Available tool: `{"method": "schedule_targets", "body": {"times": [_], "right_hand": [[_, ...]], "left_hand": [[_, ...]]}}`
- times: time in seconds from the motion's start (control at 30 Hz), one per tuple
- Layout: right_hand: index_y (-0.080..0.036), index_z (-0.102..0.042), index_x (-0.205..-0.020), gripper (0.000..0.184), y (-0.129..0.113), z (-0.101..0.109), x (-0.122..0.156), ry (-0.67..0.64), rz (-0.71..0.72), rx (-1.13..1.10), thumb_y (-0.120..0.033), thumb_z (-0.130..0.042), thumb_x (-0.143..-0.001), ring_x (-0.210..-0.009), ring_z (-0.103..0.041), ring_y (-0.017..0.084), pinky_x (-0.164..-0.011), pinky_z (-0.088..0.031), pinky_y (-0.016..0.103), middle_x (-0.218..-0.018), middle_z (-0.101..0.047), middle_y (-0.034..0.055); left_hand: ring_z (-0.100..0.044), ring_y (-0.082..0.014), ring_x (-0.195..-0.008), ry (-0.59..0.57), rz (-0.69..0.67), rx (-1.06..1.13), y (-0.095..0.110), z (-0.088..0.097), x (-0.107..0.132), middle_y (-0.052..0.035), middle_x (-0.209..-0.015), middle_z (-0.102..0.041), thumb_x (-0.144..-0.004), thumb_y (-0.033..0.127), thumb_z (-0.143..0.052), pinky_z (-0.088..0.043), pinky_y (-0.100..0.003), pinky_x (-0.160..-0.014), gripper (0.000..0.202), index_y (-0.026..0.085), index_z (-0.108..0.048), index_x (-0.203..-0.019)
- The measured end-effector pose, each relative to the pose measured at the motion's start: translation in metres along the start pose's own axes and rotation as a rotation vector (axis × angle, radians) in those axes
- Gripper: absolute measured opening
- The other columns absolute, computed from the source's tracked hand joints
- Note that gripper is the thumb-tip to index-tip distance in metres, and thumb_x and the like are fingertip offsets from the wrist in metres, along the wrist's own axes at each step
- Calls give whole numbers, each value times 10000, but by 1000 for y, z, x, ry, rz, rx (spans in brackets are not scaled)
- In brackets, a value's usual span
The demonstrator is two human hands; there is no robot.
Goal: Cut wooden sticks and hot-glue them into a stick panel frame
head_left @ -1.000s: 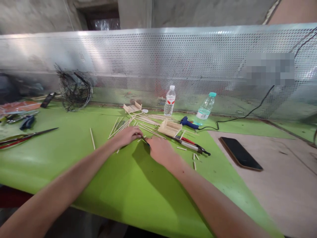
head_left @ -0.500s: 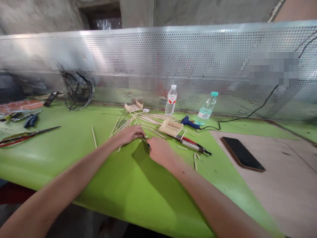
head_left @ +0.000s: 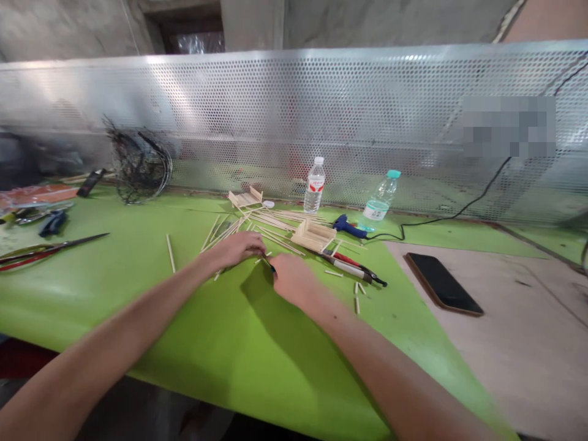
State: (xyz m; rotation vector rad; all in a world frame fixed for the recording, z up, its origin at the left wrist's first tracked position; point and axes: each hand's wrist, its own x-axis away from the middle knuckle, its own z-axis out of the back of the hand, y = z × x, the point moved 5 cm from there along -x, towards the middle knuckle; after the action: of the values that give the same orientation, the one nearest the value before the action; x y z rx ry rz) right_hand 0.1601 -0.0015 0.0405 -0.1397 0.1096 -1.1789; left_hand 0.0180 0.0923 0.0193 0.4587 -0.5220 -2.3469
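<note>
Over the green tabletop, my left hand (head_left: 245, 246) is closed in a pinch; what its fingertips hold is too small to make out. Close beside it, my right hand (head_left: 293, 277) wraps round a small dark tool (head_left: 271, 266), mostly hidden in the fist, its tip reaching toward the left fingertips. Several thin wooden sticks (head_left: 275, 240) lie scattered just beyond both hands. A small open wooden frame (head_left: 315, 236) built of sticks stands to the right of them, and a second stick frame (head_left: 247, 197) sits farther back.
A blue glue gun (head_left: 349, 226) with a black cord lies by two bottles, one clear (head_left: 315, 187), one teal-capped (head_left: 380, 199). Red-and-white tools (head_left: 351, 267) and short stick pieces (head_left: 357, 297) are right; a phone (head_left: 443, 283) lies beyond. Scissors (head_left: 50, 250) and coiled wire (head_left: 138, 165) are left.
The whole view has shifted slightly, so everything sits a little farther left. Both hands keep nearly the same pose and grip, close together.
</note>
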Motion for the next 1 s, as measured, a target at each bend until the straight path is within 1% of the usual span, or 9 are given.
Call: {"method": "schedule_targets", "body": {"times": [0.1, 0.23, 0.3, 0.4, 0.53, 0.67, 0.8, 0.93, 1.0], "right_hand": [[-167, -711, -1057, 306, -2, 0, -3, 5, -18, 4, -97, -492, -854, -875, -685, 217, -715, -433, 271, -1029, -739, 122], [-209, -720, -1035, 289, 5, 9, 10, -86, -5, -40, -127, -495, -873, -840, -683, 211, -684, -414, 268, -977, -748, 87], [-204, -721, -1000, 263, 6, 12, 15, -98, 7, -34, -126, -507, -867, -844, -680, 209, -685, -407, 268, -963, -749, 85], [-158, -708, -1017, 278, -1, 9, 12, -64, 1, 6, -74, -508, -842, -869, -675, 212, -691, -408, 271, -1003, -741, 116], [-118, -693, -1050, 316, -9, 2, 3, -38, -9, 31, -25, -485, -831, -855, -670, 209, -699, -426, 275, -1020, -732, 144], [-149, -692, -1020, 244, -5, 4, 6, -30, 8, 15, -100, -517, -857, -846, -672, 215, -660, -416, 274, -1015, -734, 128], [-175, -680, -1005, 211, 1, 3, 11, -24, 9, 1, -137, -521, -871, -860, -677, 219, -670, -412, 280, -1009, -735, 112], [-178, -666, -986, 213, 1, -2, 10, 26, 27, 16, -117, -510, -854, -816, -680, 213, -656, -412, 283, -968, -739, 102], [-191, -669, -975, 201, 0, -2, 9, 52, 39, 22, -145, -510, -861, -816, -682, 219, -659, -421, 288, -973, -740, 93]], "left_hand": [[-605, -226, -939, 24, -8, 13, -3, 2, 2, -63, -985, -692, -940, 436, -558, -455, -431, -916, 263, 269, -759, -971], [-599, -209, -932, -21, -44, 5, 12, -4, 4, -51, -984, -687, -965, 431, -516, -452, -399, -902, 285, 267, -743, -1014], [-599, -207, -942, -39, -83, -7, 18, -6, 4, -52, -999, -687, -971, 417, -507, -446, -391, -901, 288, 256, -740, -1023], [-601, -213, -936, -26, -99, -17, 15, -3, 3, -62, -987, -694, -951, 422, -537, -450, -393, -896, 277, 248, -750, -994], [-613, -223, -952, 3, -22, -28, 1, 0, 2, -64, -1001, -701, -948, 438, -534, -462, -410, -904, 285, 260, -755, -977], [-618, -217, -942, -6, -40, -49, 9, -2, 5, -57, -999, -701, -964, 424, -510, -461, -409, -900, 286, 266, -746, -991], [-616, -212, -933, -11, -61, -55, 18, -4, 8, -59, -1011, -696, -967, 405, -508, -448, -410, -909, 280, 262, -744, -1017], [-617, -217, -941, -6, -35, -5, 14, -3, 9, -61, -1031, -697, -963, 414, -510, -452, -413, -910, 281, 276, -748, -1025], [-620, -220, -938, -7, -21, 13, 12, -2, 9, -68, -1031, -699, -961, 420, -514, -456, -414, -907, 285, 276, -753, -1020]]}}
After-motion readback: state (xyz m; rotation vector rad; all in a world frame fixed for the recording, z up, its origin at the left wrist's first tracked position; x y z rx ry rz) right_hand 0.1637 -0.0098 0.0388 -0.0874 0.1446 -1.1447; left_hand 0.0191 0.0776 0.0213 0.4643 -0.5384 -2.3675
